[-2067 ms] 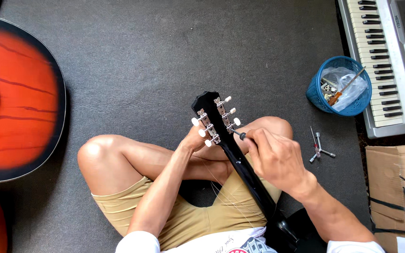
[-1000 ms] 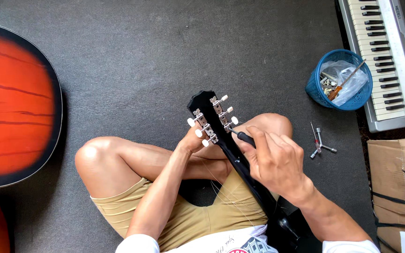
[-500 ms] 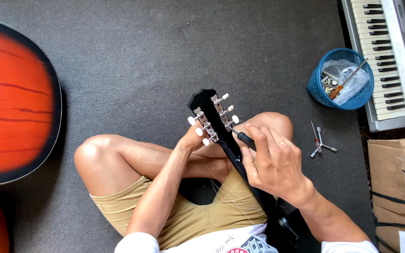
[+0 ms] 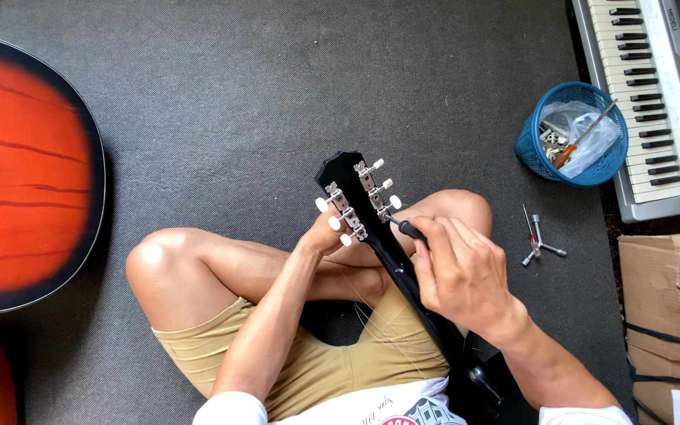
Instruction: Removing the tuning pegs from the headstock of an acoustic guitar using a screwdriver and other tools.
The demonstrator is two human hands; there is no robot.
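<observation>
A black guitar lies across my lap with its headstock (image 4: pixel 348 182) pointing away from me, back side up, showing silver tuning machines with white knobs (image 4: pixel 353 207). My left hand (image 4: pixel 323 234) grips the headstock from the left side, just under the lowest knobs. My right hand (image 4: pixel 460 274) is closed on a small black-handled screwdriver (image 4: pixel 405 227), whose tip rests at the lowest tuner on the right row. Loose strings trail down over my shorts.
A red-orange sunburst guitar body (image 4: pixel 21 173) lies at the left on the grey carpet. A blue basket (image 4: pixel 572 134) with tools and a plastic bag sits beside an electric keyboard (image 4: pixel 643 94). A metal multi-arm wrench (image 4: pixel 539 244) lies near my knee; cardboard (image 4: pixel 667 307) at right.
The view has shifted slightly. My right hand has slid a little along the neck while the screwdriver stays at the right-row tuners. My left hand keeps its hold.
</observation>
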